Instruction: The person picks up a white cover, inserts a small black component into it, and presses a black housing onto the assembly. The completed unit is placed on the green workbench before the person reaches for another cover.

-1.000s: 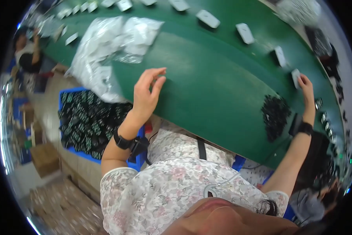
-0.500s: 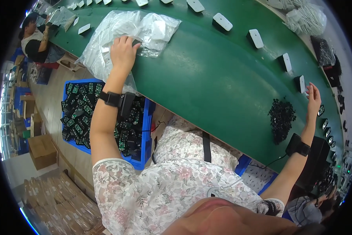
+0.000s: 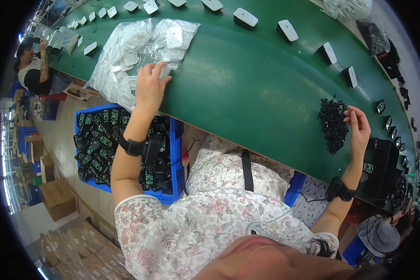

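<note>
My left hand (image 3: pixel 149 91) is at the near right side of a clear plastic bag (image 3: pixel 105 70) full of white plastic covers (image 3: pixel 174 36). A white cover (image 3: pixel 164 70) shows between its thumb and index finger, partly hidden by the fingers. My right hand (image 3: pixel 358 129) is at the right edge of a heap of tiny black parts (image 3: pixel 331 123), too small to name. Its fingers are bent together at the heap; whatever they hold is hidden. Both wrists wear black straps with a small box.
Black units with white tops (image 3: pixel 245 17) stand along the green table's (image 3: pixel 247 93) far side. Units with exposed circuit boards (image 3: pixel 381 107) continue at right, beside a black box (image 3: pixel 380 163). A blue crate (image 3: pixel 178 158) of circuit-board units stands below. Co-workers sit far left and lower right.
My left hand has drawn back from the bag with a white cover at its fingers. My right hand has come from the row of units to the black heap. The view has shifted.
</note>
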A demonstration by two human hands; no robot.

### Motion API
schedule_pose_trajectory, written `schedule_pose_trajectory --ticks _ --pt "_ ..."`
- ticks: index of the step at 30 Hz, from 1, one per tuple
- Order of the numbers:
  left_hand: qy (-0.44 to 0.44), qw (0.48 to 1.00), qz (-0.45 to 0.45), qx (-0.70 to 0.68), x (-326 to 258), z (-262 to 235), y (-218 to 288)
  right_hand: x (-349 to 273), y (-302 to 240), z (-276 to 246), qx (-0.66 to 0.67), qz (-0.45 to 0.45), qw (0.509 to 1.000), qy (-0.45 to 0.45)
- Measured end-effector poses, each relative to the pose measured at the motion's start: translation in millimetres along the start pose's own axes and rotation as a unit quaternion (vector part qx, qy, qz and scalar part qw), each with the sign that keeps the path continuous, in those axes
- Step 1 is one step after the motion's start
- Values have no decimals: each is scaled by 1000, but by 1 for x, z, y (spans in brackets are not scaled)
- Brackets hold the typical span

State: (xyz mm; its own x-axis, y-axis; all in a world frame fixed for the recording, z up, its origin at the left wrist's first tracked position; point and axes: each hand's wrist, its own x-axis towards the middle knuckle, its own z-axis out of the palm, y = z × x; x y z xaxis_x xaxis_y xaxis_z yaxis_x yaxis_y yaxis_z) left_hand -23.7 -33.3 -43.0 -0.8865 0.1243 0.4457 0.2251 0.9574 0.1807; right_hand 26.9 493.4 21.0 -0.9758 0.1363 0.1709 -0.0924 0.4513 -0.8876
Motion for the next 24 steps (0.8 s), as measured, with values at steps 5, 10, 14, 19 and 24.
schedule_pose_trajectory --ticks 5,10,14,19,24 --pt "56 996 -10 -71 -23 -1 7 -12 2 12 9 -5 1000 -25" --pt "77 996 -9 -44 -21 0 10 -20 0 17 18 -13 999 -28" --pt "8 998 -17 -54 -9 6 -1 -20 1 21 32 -2 999 -10" --pt "96 995 2 29 6 -21 21 -12 6 25 -161 -43 983 74" --pt "13 935 -63 -348 29 -6 102 2 28 25 -310 -41 943 115"
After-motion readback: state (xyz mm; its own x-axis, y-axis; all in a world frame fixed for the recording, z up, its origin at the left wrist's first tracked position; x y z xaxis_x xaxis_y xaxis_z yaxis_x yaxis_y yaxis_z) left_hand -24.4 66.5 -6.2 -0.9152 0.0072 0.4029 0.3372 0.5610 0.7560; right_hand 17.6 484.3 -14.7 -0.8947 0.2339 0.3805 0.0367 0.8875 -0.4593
